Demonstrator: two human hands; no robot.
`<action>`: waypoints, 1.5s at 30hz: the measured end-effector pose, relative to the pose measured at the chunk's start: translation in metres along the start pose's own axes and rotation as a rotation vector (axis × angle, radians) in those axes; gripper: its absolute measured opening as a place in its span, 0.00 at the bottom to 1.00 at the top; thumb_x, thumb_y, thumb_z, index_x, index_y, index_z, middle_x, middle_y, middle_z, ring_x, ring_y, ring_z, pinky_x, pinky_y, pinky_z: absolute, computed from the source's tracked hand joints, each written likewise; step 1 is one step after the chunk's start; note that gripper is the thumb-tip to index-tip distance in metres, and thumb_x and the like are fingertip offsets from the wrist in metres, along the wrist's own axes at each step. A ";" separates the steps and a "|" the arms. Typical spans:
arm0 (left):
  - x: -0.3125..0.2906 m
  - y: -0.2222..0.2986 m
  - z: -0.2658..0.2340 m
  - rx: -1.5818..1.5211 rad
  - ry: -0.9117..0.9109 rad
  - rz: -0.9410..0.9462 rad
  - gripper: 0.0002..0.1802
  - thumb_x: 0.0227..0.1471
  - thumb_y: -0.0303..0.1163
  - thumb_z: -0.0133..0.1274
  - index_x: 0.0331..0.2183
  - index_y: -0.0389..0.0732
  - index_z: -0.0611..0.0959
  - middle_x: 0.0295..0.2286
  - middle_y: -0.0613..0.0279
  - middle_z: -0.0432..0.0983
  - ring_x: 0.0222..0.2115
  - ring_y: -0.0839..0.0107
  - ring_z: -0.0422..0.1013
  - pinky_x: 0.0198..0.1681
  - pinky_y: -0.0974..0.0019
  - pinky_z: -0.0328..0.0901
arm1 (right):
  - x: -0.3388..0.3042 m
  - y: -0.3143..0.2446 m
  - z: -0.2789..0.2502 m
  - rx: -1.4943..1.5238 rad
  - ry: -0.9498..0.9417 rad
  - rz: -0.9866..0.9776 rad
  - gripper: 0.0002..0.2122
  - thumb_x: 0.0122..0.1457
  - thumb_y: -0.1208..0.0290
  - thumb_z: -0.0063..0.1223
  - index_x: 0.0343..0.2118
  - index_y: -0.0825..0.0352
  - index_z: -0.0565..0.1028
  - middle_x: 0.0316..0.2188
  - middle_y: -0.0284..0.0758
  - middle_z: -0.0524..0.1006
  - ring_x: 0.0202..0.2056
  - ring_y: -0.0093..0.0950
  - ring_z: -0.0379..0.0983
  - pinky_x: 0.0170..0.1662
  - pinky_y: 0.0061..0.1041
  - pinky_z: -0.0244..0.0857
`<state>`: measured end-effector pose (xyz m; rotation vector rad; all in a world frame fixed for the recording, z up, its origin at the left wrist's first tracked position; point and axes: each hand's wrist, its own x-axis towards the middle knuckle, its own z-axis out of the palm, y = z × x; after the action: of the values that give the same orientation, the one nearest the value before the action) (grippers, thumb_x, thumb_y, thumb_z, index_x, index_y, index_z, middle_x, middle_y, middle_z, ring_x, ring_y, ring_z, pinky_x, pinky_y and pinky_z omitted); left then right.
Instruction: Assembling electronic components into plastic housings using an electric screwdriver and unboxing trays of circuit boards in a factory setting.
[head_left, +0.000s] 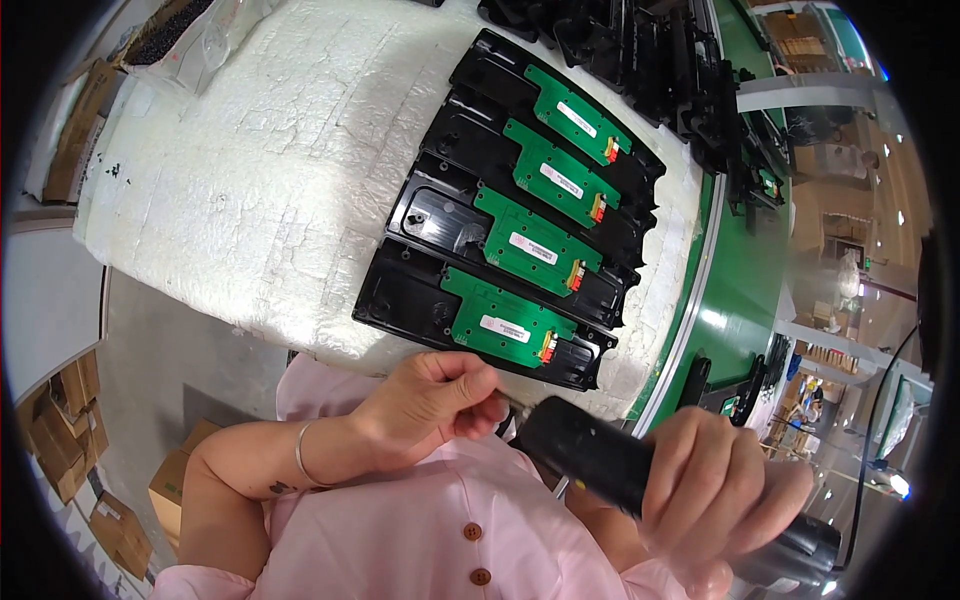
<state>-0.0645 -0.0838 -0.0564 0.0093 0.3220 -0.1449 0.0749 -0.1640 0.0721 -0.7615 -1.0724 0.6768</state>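
Note:
My right hand [715, 490] is wrapped round a black electric screwdriver [590, 455], tilted so its tip points left toward my other hand. My left hand [440, 405] is closed in a pinch at the tip of the screwdriver; whatever is between the fingers is too small to make out. Just beyond my left hand lies the nearest black plastic panel [400, 290], with a green circuit board [480, 300] on it. Several more such panels lie side by side behind it, each bearing a green board with a white label and a small red-and-white connector.
White wrapped padding [250, 180] covers the work surface under the panels. At the right runs a green conveyor [745, 270] with a metal edge, black parts [640, 60] piled by its far end. A box of small black pieces [170, 35] stands far left. Cardboard boxes [65, 425] sit lower left.

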 end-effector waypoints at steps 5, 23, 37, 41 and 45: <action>0.003 -0.002 0.015 -0.115 0.149 -0.129 0.21 0.54 0.36 0.41 0.44 0.30 0.64 0.43 0.55 0.62 0.46 0.67 0.59 0.53 0.65 0.53 | 0.002 0.024 -0.006 -0.182 0.226 0.071 0.14 0.43 0.77 0.54 0.29 0.64 0.59 0.15 0.30 0.66 0.14 0.23 0.62 0.20 0.23 0.56; -0.004 0.016 0.010 0.278 0.098 -0.100 0.16 0.56 0.31 0.36 0.43 0.34 0.68 0.35 0.53 0.70 0.37 0.69 0.68 0.41 0.69 0.64 | 0.011 0.047 -0.019 -0.164 0.099 0.148 0.13 0.43 0.82 0.51 0.30 0.68 0.59 0.15 0.34 0.66 0.15 0.23 0.60 0.20 0.22 0.58; -0.001 0.014 0.014 0.187 0.123 0.053 0.08 0.51 0.31 0.46 0.32 0.37 0.73 0.28 0.61 0.71 0.28 0.74 0.68 0.34 0.74 0.64 | 0.010 0.005 -0.006 0.079 0.127 -0.122 0.19 0.33 0.84 0.54 0.28 0.60 0.59 0.10 0.22 0.63 0.11 0.14 0.58 0.16 0.14 0.51; 0.002 0.014 0.016 0.014 0.168 0.041 0.08 0.51 0.32 0.47 0.32 0.38 0.74 0.26 0.65 0.70 0.27 0.77 0.67 0.33 0.74 0.63 | 0.019 -0.012 -0.008 -0.015 -0.087 0.050 0.10 0.44 0.79 0.52 0.24 0.60 0.61 0.15 0.25 0.67 0.18 0.16 0.65 0.23 0.13 0.59; 0.003 0.012 0.013 -0.026 0.173 0.060 0.08 0.51 0.32 0.47 0.31 0.38 0.74 0.26 0.65 0.70 0.26 0.77 0.66 0.32 0.74 0.63 | 0.015 -0.013 -0.008 -0.013 -0.087 0.043 0.11 0.44 0.79 0.52 0.26 0.60 0.61 0.15 0.25 0.67 0.17 0.16 0.64 0.22 0.13 0.58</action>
<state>-0.0555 -0.0733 -0.0451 0.0058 0.4959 -0.0807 0.0892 -0.1609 0.0878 -0.7734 -1.1433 0.7464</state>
